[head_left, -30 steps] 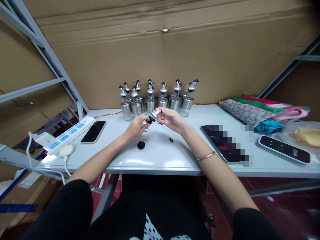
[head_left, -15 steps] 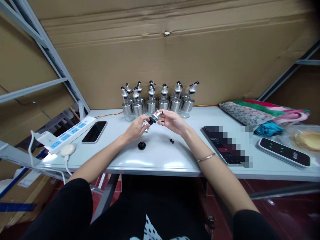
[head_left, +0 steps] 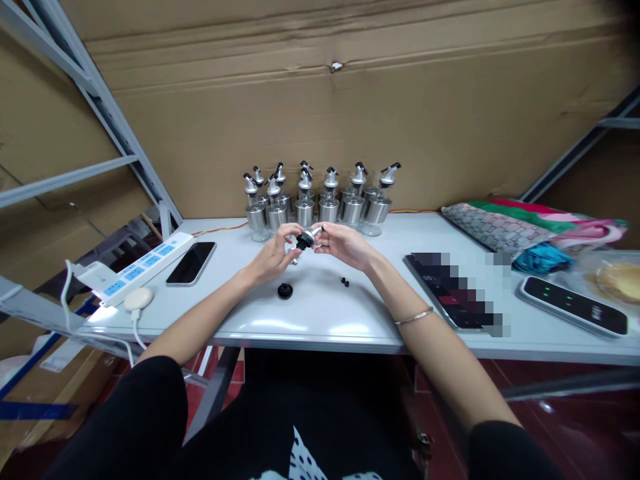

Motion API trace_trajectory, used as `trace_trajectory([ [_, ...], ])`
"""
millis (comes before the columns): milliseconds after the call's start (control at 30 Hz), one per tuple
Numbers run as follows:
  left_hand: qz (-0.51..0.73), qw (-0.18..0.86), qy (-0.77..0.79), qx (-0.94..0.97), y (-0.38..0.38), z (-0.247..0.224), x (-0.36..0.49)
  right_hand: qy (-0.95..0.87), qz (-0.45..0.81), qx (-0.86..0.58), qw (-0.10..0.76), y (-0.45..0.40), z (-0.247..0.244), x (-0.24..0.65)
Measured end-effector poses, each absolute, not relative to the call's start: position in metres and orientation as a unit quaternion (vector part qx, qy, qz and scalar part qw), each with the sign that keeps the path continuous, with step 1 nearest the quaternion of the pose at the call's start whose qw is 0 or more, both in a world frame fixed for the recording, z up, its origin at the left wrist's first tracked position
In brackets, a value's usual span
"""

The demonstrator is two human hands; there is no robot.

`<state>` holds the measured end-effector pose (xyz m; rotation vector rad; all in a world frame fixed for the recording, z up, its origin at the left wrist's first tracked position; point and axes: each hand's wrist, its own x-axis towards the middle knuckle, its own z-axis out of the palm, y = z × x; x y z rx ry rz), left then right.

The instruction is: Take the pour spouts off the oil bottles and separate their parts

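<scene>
Above the middle of the white table, my left hand (head_left: pixel 274 257) pinches the black ribbed end of a silver and black pour spout (head_left: pixel 305 239). The fingers of my right hand (head_left: pixel 345 245) hold the same spout by its silver nozzle side. A round black part (head_left: pixel 285 291) lies on the table below my left hand. Several tiny black pieces (head_left: pixel 345 282) lie below my right hand. A small silver piece (head_left: pixel 294 262) shows partly beside my left fingertips.
Several glass and steel bottles (head_left: pixel 305 213) with spouts stand at the back. On the left are a power strip (head_left: pixel 145 267), a phone (head_left: pixel 191 263) and a white round charger (head_left: pixel 139 299). A tablet-like device (head_left: pixel 445 293), a black-topped device (head_left: pixel 575 305) and colourful cloth (head_left: pixel 520 227) lie right.
The spout has turned a little between my hands, and its black end now shows more broadly. My left fingers have shifted slightly around it. The view has moved slightly.
</scene>
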<state>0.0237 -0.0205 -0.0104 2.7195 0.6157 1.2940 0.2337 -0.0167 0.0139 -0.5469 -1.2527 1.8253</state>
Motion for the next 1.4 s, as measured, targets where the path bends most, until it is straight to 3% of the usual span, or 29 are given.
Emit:
trace_trajectory([
  [200, 0.337, 0.059, 0.208, 0.916, -0.0256, -0.0053, 0.0242, -0.509, 0.726, -0.216, 0.408, -0.0176, 0.0119, 0.2334],
  [1400, 0.344, 0.089, 0.241, 0.903, -0.0270, -0.0003, 0.0266, -0.495, 0.741, -0.220, 0.396, -0.0210, 0.0122, 0.2287],
])
